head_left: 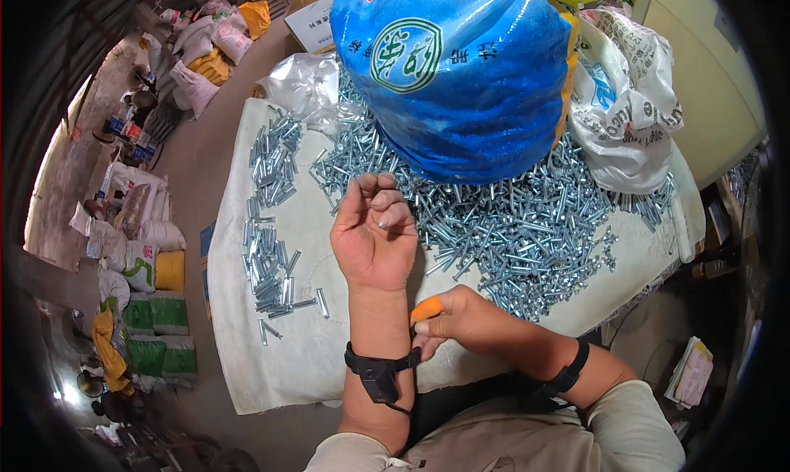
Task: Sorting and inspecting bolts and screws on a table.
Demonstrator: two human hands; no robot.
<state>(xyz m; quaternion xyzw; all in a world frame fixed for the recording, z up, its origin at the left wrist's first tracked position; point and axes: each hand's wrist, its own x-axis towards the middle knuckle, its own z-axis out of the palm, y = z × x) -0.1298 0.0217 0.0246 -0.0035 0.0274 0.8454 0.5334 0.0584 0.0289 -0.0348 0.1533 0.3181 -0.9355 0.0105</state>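
Note:
My left hand (374, 237) is raised palm up over the cloth, its fingers curled in toward the palm. A tiny shiny spot shows at its fingertips, too small to name. Close beside my left forearm is my right hand (465, 320), its fingers bent together and partly hidden; an orange finger cover (427, 309) sits on one digit. What it holds, if anything, cannot be seen. A large heap of silver screws (527, 241) spreads beyond and right of my hands. On the left lies a smaller group of silver metal pieces (271, 266), some like short tubes.
A big blue printed sack (461, 85) rests on the heap's far side. A white woven bag (625, 118) is at its right, a clear plastic bag (309, 89) at its left. Pale cloth (247, 373) covers the work surface. Filled sacks (156, 316) stand on the floor at left.

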